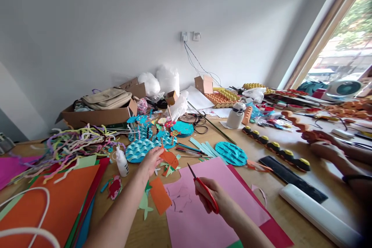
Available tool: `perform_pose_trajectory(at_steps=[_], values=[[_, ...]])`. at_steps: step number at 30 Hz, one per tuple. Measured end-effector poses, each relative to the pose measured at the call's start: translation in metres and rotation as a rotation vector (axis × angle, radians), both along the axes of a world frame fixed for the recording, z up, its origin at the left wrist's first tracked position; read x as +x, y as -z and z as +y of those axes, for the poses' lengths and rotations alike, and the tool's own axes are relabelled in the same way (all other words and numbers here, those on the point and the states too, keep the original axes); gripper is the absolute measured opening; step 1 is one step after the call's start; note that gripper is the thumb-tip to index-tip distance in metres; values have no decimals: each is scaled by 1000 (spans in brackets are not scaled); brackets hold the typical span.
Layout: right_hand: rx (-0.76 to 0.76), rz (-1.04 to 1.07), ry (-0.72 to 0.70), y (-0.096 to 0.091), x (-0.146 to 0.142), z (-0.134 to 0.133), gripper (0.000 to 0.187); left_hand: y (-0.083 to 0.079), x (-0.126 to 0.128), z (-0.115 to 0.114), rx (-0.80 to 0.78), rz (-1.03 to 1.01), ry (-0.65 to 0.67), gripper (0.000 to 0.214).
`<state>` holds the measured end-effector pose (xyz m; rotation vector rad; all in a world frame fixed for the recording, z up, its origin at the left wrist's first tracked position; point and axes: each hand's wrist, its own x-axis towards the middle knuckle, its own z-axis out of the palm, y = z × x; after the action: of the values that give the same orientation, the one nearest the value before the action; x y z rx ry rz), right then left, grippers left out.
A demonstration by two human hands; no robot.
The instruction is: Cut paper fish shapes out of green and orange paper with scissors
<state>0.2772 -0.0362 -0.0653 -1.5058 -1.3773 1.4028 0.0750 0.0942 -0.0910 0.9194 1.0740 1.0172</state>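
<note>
An orange paper fish [170, 158] is pinched in the fingers of my left hand [153, 159], above several small paper scraps. My right hand [213, 197] is closed round the red handles of a pair of scissors [205, 190], whose dark blades point up and away. Beneath the scissors lies a pink sheet [200, 226] with pencil outlines drawn on it. An orange paper rectangle [161, 195] overlaps its left edge, beside a pale green cut-out [144, 204]. A white glue bottle [121, 162] stands upright left of my left hand.
Orange sheets [55, 197] are stacked at left below tangled pipe cleaners [78, 143]. Blue discs with decorations [140, 150] stand behind my left hand. Another textured blue disc [231, 153] lies beyond the pink sheet. A white case [316, 215] and another person's hands [325, 147] are at right.
</note>
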Motion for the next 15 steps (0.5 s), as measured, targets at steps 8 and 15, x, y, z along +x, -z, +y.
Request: perform_pose_trajectory(at_steps=[8, 15], values=[[247, 85, 150, -24, 4, 20, 26, -51, -12, -30, 286, 128, 147, 28], [405, 129, 36, -59, -32, 45, 20, -79, -21, -59, 406, 232, 240, 34]])
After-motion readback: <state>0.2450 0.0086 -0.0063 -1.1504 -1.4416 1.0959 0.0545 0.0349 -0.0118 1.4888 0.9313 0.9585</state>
